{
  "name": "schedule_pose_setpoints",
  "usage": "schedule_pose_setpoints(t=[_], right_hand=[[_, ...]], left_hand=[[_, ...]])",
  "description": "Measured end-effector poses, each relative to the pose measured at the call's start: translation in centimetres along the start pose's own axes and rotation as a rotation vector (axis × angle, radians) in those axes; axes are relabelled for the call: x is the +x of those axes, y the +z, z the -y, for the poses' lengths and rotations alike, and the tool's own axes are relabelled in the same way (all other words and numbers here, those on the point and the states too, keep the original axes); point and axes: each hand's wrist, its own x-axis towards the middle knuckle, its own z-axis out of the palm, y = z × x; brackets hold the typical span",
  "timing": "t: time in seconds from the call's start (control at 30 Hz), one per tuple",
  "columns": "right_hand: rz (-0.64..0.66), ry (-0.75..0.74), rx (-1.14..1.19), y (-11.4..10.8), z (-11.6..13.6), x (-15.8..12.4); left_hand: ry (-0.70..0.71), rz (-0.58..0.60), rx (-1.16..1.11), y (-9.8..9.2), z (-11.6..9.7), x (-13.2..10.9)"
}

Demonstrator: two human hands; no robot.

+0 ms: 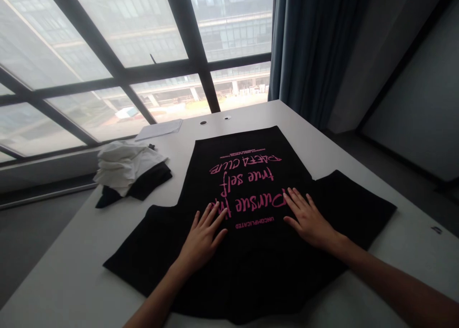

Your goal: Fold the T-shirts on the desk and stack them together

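A black T-shirt point(251, 266) with pink lettering lies spread flat on a white table point(405, 266). Its print reads upside down from my side, and its hem points toward the window. Both sleeves are stretched out to the sides. My left hand point(202, 237) rests flat on the shirt, fingers apart, its tips over the left end of the large "Pursue" line. On the other end of that line lies my right hand point(308, 218), palm down with fingers spread. Neither hand grips the cloth.
A crumpled pile of white cloth point(124, 165) on black cloth point(150, 180) sits at the table's left edge. Papers point(159, 129) lie behind it, near two round holes at the far edge. A small dark object point(436, 230) is at right. Window and blue curtain point(301, 50) stand beyond.
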Motion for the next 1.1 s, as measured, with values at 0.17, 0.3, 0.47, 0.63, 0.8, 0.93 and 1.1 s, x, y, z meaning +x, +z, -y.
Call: schedule_pose_setpoints(t=[0.17, 0.3, 0.47, 0.63, 0.8, 0.93, 1.1], right_hand=[[-0.017, -0.084, 0.039, -0.5, 0.5, -0.1], [0.053, -0.157, 0.059, -0.8, 1.0, -0.3], [0.007, -0.177, 0.077, -1.6, 1.8, -0.5], [0.121, -0.291, 0.091, -1.3, 2.8, -1.0], [0.145, -0.296, 0.104, -1.3, 2.8, -1.0], [0.150, -0.317, 0.113, -1.6, 2.8, -0.9], [0.063, -0.291, 0.138, -1.9, 3.0, -0.7]], left_hand=[[-0.015, 0.007, -0.039, -0.3, -0.2, 0.1], [0.012, -0.012, -0.123, -1.9, -0.9, 0.2], [0.174, 0.017, -0.198, -4.0, -3.6, -0.1], [0.292, 0.140, -0.157, -3.5, -5.2, -0.4], [0.311, 0.152, -0.144, -3.2, -5.1, -0.4], [0.306, 0.106, -0.160, -3.5, -5.0, -0.2], [0.205, 0.052, -0.120, -2.8, -4.7, 0.0]])
